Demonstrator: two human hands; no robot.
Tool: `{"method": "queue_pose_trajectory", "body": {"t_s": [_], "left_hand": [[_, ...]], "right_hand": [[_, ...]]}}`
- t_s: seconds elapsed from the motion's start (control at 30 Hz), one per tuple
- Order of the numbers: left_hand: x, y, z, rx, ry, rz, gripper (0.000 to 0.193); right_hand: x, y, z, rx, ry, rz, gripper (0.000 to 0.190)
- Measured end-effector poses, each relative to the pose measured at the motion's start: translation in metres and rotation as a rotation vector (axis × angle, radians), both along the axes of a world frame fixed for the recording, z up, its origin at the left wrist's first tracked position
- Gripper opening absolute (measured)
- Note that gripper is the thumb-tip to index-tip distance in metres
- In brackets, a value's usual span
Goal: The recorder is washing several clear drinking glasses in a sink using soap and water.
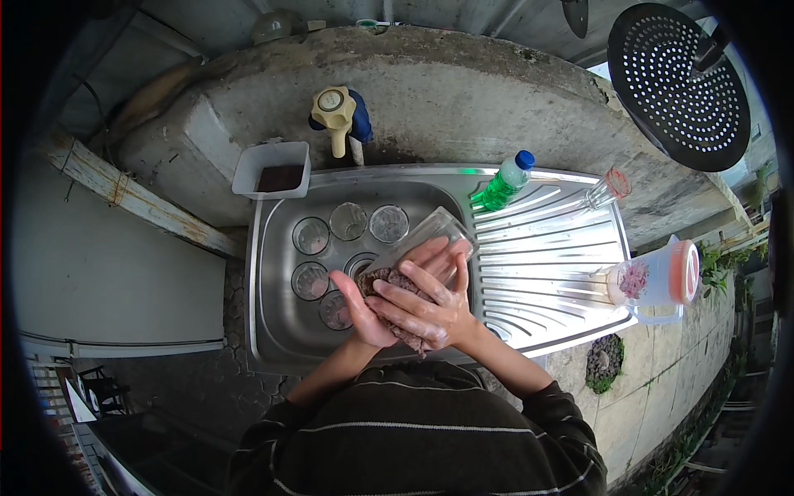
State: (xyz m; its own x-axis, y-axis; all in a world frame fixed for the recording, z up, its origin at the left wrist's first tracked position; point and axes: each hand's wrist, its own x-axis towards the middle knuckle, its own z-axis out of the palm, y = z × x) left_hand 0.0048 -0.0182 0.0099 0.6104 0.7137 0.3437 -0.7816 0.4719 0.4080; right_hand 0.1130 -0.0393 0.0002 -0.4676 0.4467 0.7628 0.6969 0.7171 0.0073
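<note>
Over the sink, a clear rectangular container is tilted between my hands. My left hand supports it from below, the thumb standing out to the left; fingers show through its clear wall. My right hand, with wet, soapy-looking fingers, presses a brown scrubbing cloth against the container's nearer end. The cloth and hands hide much of that end. Below, in the steel sink basin, several drinking glasses stand around the drain, among them a glass at the left and a glass near the back.
A plastic tub with something dark inside sits at the back-left rim, beside the tap. On the ribbed drainboard are a green-liquid bottle, a glass and a lidded pitcher. A perforated black skimmer hangs upper right.
</note>
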Motion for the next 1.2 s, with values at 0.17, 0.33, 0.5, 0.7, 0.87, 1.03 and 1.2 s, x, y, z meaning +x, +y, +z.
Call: {"method": "queue_pose_trajectory", "body": {"t_s": [0.17, 0.33, 0.5, 0.7, 0.87, 1.03, 1.2], "left_hand": [[-0.002, 0.0, -0.015, 0.104, 0.124, 0.116, 0.104], [-0.01, 0.008, -0.015, 0.024, -0.031, -0.074, 0.077], [-0.012, 0.011, -0.016, -0.384, -0.413, -0.151, 0.068], [-0.018, 0.002, -0.023, -0.337, -0.293, -0.157, 0.067], [-0.024, 0.012, -0.013, -0.199, -0.293, -0.172, 0.069], [-0.026, 0.013, -0.019, -0.312, -0.322, -0.14, 0.073], [-0.029, 0.007, -0.01, -0.4, -0.221, -0.166, 0.073]], "right_hand": [[0.021, 0.023, 0.03, -0.1, 0.262, -0.232, 0.031], [0.026, 0.024, 0.043, -0.44, 0.502, -0.003, 0.029], [0.013, 0.026, 0.033, -0.559, 0.948, 0.103, 0.027], [0.026, 0.027, 0.03, -0.296, 0.526, 0.154, 0.047], [0.022, 0.018, 0.035, -0.39, 0.506, -0.094, 0.043], [0.028, 0.02, 0.025, -0.197, 0.422, -0.031, 0.038], [0.024, 0.02, 0.049, -0.354, 0.478, 0.122, 0.047]]}}
